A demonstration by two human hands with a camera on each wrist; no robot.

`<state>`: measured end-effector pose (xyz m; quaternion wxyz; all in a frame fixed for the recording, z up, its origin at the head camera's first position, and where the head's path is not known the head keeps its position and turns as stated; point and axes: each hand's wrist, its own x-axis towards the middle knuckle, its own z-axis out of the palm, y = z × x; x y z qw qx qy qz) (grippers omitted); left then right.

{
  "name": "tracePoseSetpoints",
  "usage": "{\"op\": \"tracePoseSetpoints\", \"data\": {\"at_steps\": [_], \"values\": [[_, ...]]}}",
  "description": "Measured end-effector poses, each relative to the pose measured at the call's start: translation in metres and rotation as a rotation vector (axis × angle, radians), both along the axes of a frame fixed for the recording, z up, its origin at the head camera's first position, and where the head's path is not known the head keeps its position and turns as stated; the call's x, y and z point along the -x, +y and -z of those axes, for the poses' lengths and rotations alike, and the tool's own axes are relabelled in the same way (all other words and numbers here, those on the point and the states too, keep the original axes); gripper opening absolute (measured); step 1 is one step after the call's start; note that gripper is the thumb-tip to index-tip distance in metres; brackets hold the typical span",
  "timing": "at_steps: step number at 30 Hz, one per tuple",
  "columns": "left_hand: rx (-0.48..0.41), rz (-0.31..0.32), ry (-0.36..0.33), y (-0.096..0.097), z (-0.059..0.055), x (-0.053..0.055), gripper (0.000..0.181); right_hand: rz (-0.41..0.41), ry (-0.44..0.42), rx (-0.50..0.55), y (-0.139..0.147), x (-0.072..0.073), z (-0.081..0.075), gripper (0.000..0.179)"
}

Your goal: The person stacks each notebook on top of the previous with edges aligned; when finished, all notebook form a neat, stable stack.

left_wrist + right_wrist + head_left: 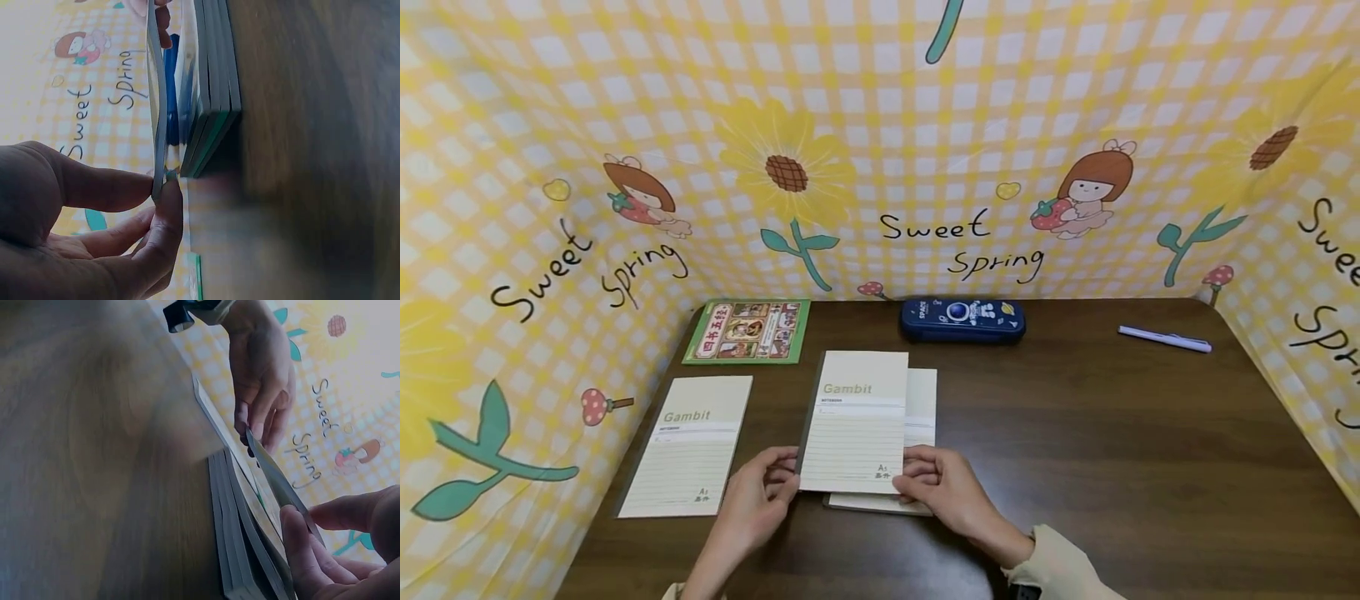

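Note:
A cream notebook [857,433] marked "Gambit" is held by its two near corners. My left hand [760,496] pinches the left side between thumb and fingers, and my right hand [943,487] pinches the right side. Below it lies a stack of notebooks [922,408], partly hidden by the held one. Both wrist views show the held notebook [157,94] raised apart from the stack [228,512], slightly bent. To the left of my left hand, another cream notebook [688,450] lies flat on the table.
Along the back of the dark wooden table [1075,433] are a green-edged picture book [748,333], a dark blue pencil case [962,322] and a lavender pen [1165,339]. A yellow checked cloth [880,150] surrounds the back and sides.

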<state>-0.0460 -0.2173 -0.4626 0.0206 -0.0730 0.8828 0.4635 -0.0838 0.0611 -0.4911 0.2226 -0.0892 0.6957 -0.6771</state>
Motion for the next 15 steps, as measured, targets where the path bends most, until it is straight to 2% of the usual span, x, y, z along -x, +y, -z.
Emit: {"op": "tracePoseSetpoints", "data": {"at_steps": [3, 7, 10, 15], "values": [[-0.015, -0.003, 0.001, 0.008, 0.002, 0.001, 0.034, -0.006, 0.048, -0.098, 0.01, 0.0, 0.0, 0.056], [-0.045, 0.022, 0.008, 0.017, 0.007, 0.003, 0.034, 0.009, 0.108, -0.214, 0.022, -0.001, 0.001, 0.052], [-0.054, 0.035, 0.019, 0.022, 0.01, 0.004, 0.033, 0.025, 0.105, -0.215, 0.028, -0.002, 0.001, 0.05], [-0.025, 0.045, 0.067, 0.029, 0.012, 0.005, 0.031, 0.046, 0.079, -0.165, 0.034, -0.006, 0.003, 0.061]]}}
